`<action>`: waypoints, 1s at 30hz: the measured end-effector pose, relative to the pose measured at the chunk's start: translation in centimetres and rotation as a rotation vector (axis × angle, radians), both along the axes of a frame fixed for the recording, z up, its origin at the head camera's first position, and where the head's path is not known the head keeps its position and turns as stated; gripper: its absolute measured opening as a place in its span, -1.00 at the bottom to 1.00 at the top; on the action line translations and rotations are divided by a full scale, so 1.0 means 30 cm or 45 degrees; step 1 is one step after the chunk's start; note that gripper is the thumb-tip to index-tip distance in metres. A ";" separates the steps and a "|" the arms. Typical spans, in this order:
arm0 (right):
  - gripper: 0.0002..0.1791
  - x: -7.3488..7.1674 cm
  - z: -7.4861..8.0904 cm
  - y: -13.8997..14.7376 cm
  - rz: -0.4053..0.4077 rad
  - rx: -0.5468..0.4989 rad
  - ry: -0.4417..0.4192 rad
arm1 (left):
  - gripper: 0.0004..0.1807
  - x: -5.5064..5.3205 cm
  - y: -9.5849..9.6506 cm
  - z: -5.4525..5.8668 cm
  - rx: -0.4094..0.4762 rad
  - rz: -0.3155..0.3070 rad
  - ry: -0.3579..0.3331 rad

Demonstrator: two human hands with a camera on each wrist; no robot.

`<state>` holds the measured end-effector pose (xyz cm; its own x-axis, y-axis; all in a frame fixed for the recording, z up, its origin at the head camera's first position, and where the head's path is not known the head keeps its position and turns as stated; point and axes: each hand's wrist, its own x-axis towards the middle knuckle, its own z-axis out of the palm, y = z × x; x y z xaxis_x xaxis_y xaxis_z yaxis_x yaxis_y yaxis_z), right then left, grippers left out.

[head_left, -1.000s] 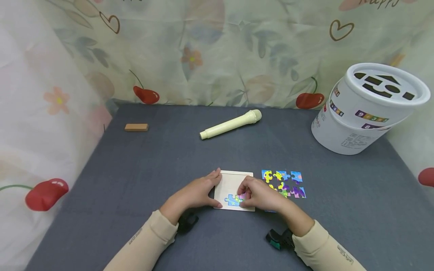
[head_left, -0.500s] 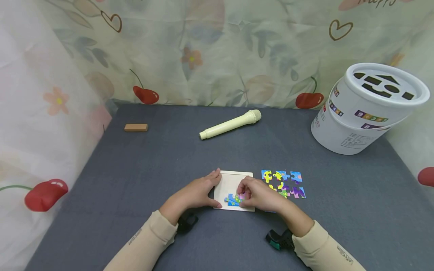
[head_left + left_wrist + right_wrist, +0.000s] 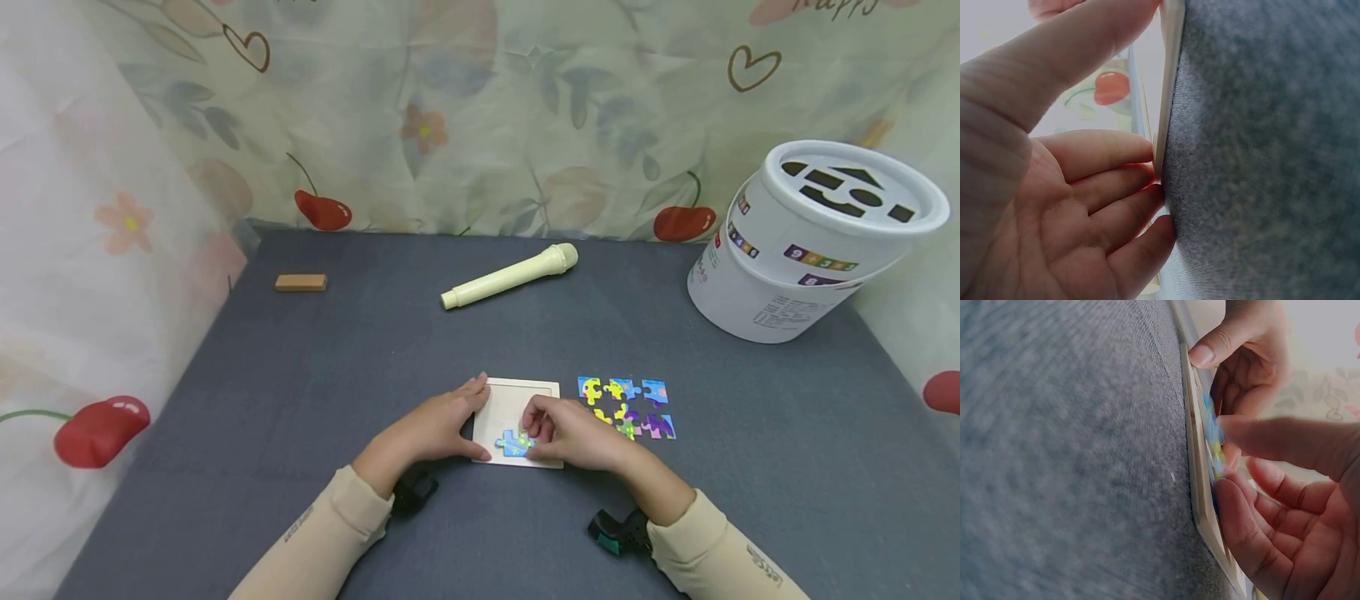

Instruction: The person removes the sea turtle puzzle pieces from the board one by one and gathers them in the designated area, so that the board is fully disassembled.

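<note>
A pale wooden puzzle tray point(image 3: 517, 404) lies on the dark table in the head view. My left hand point(image 3: 440, 423) holds its left side, the thumb at the near corner and the fingers further back. Inside the tray's near part lies a blue puzzle piece point(image 3: 513, 444). Over the tray, my right hand point(image 3: 570, 432) pinches a puzzle piece point(image 3: 1217, 450) between thumb and fingers, against the blue one; the fingers hide most of it. Just right of the tray several loose puzzle pieces point(image 3: 655, 392) lie in rows, partly behind the right hand.
A cream toy microphone point(image 3: 510, 277) lies further back on the table point(image 3: 375, 358). A small wooden block point(image 3: 302, 283) is at the back left. At the back right stands a white bucket point(image 3: 780, 283) with shaped holes in its lid. Printed curtains point(image 3: 480, 150) enclose the table.
The blue piece looked tilted half a second ago and lies flatter now. My right hand has shifted very slightly left. The left hand keeps its place on the tray.
</note>
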<state>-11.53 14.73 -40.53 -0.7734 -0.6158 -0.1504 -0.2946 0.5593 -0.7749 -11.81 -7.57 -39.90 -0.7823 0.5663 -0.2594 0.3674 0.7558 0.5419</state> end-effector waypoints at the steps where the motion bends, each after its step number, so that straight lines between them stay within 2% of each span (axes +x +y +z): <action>1: -0.74 0.000 0.001 0.000 -0.005 -0.009 -0.023 | -0.02 0.000 0.000 -0.001 0.001 -0.001 0.002; 4: -0.73 -0.003 -0.001 0.002 -0.006 -0.027 -0.050 | -0.02 0.000 -0.001 -0.003 0.005 -0.003 0.009; 8: -0.70 -0.003 -0.005 0.000 -0.009 0.005 -0.008 | -0.02 0.001 -0.002 -0.002 0.019 -0.007 0.012; 12: -0.76 0.001 -0.005 -0.004 -0.001 0.050 0.043 | -0.02 0.001 -0.002 -0.002 0.023 -0.008 0.008; 16: -0.79 0.005 -0.004 -0.011 -0.016 0.074 0.046 | -0.02 0.001 -0.003 -0.001 0.020 -0.001 0.001; 22: -0.76 0.009 -0.004 -0.018 -0.024 0.051 0.049 | -0.02 0.002 -0.004 0.000 0.016 0.000 0.004; 30: -0.85 0.014 -0.003 -0.014 -0.060 0.028 0.059 | -0.02 0.001 0.000 0.001 -0.008 0.003 -0.001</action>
